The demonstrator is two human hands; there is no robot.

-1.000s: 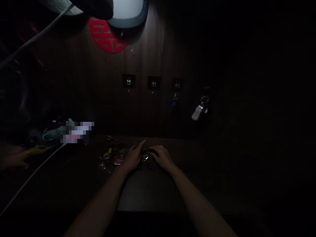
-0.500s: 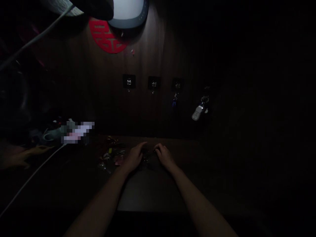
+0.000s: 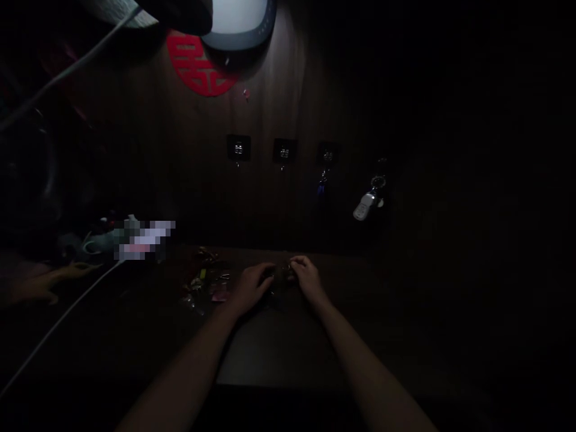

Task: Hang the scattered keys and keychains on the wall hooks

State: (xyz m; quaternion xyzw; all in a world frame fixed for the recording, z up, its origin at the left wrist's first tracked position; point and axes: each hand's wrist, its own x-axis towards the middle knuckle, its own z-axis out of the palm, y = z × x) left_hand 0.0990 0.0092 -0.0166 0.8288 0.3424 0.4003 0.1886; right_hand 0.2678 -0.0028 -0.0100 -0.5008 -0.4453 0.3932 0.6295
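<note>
Over the dark wooden shelf [image 3: 265,354], my left hand [image 3: 252,287] and my right hand [image 3: 308,278] face each other, a short gap apart. Fingers of both hands are bent inward at a small dark bunch [image 3: 281,275] with a few metallic glints. Its kind is lost in the dark, and the fingertips partly cover it. Left of my left hand lies a loose pile of small items [image 3: 195,288], some shiny like metal. In it a yellow-green piece [image 3: 203,274] and a pinkish flat piece [image 3: 219,296] stand out.
Several hooks on black square plates [image 3: 239,148] line the wooden wall. A blue item [image 3: 321,189] and a white remote fob [image 3: 365,206] hang there. Above are a red paper cutout [image 3: 202,75] and a lit lamp [image 3: 238,24]. A white cable [image 3: 67,312] crosses the left side.
The view has shifted slightly. Both hands have moved a little to the right, with the fingers closer around the dark bunch, which is now higher between them.
</note>
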